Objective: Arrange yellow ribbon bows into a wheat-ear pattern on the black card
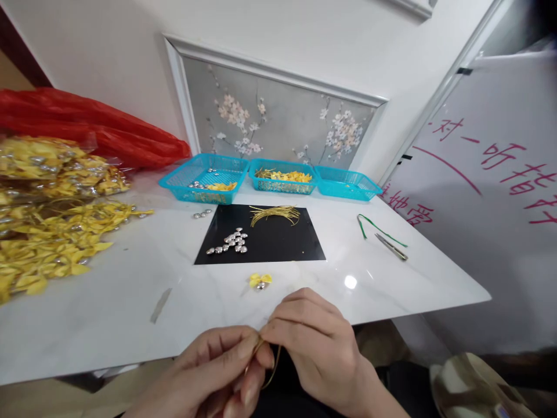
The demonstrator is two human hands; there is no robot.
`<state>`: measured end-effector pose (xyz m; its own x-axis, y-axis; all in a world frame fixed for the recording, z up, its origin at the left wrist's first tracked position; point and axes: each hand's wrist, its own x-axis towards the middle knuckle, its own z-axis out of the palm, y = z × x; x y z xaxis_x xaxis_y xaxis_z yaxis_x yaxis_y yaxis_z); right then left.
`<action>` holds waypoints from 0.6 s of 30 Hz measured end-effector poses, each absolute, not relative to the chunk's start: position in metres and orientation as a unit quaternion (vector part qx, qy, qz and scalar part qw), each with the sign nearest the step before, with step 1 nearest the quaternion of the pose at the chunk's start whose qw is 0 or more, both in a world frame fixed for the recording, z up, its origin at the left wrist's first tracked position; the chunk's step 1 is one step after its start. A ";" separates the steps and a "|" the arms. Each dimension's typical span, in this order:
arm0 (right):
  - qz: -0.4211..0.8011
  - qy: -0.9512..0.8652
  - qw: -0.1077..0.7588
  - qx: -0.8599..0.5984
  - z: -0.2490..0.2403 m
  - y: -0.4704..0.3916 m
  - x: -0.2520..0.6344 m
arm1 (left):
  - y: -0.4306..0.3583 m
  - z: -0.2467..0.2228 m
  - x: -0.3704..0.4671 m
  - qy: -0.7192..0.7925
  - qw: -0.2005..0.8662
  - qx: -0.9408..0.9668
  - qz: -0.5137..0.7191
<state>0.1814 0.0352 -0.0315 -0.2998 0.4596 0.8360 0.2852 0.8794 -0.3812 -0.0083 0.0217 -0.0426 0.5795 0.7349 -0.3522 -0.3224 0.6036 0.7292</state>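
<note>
Both hands meet at the table's front edge, fingertips almost touching. My left hand (217,368) pinches a thin gold cord (273,374), and my right hand (311,337) pinches the same cord from the right; a loop of it hangs below the fingers. Just beyond them a yellow bow with silver beads (260,281) lies on the white table. Farther back, a black mat (278,247) carries a cluster of silver beads (235,240) and a bundle of gold cords (275,215).
Three blue baskets (200,191) stand along the wall, two holding yellow pieces. Yellow beaded strands (47,249) and a red bag (96,125) fill the left side. On the right lie a green cord (380,227) and a pointed metal tool (391,247).
</note>
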 end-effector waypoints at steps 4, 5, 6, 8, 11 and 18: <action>0.077 -0.815 0.500 -0.282 -0.026 0.030 0.184 | 0.016 -0.024 0.005 0.440 0.692 0.403 0.406; 0.076 -0.818 0.489 -0.294 -0.025 0.029 0.185 | 0.014 -0.024 0.007 0.479 0.635 0.430 0.427; 0.074 -0.820 0.478 -0.304 -0.024 0.027 0.185 | 0.012 -0.026 0.007 0.513 0.575 0.460 0.440; 0.073 -0.825 0.462 -0.318 -0.022 0.025 0.185 | 0.011 -0.034 0.004 0.556 0.470 0.526 0.440; 0.065 -0.829 0.447 -0.330 -0.021 0.023 0.184 | 0.013 -0.044 -0.003 0.543 0.379 0.613 0.430; 0.188 -0.795 0.454 -0.355 -0.020 0.021 0.184 | 0.018 -0.033 -0.003 0.551 0.357 0.623 0.426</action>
<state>0.1840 0.0209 -0.0198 -0.3350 0.7358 0.5886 0.3947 0.6768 -0.6214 -0.0027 0.0176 -0.0333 0.0302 0.9900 0.1377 0.3818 -0.1388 0.9138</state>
